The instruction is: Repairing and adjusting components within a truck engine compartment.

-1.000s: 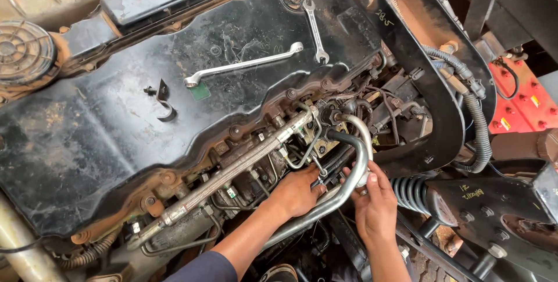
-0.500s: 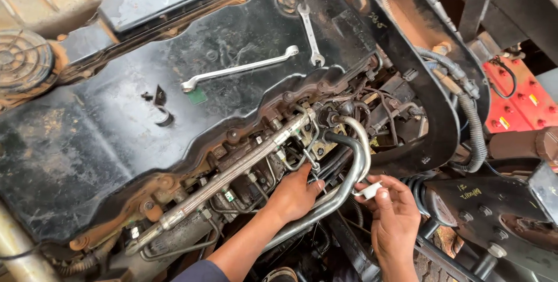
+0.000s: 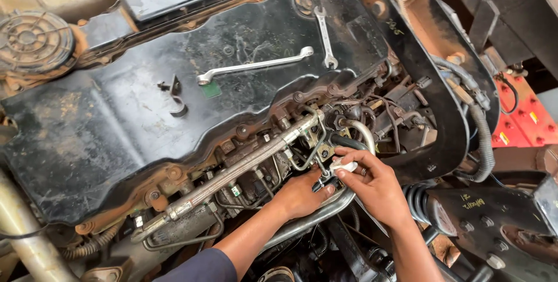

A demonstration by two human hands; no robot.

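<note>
Left hand [image 3: 302, 196] curled, fingers down; right hand [image 3: 372, 184] beside it, fingertips pinched.

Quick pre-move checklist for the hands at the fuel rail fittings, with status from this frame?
1. Right hand holds the small white piece in its fingertips: ok.
2. Left hand rests at the fitting below the fuel rail: ok.
3. White piece seated on the fitting: cannot tell, fingers hide it.
4. Two wrenches lying on the black cover, apart from both hands: ok.
5. Curved metal pipe not pressed by either hand: ok.
</note>
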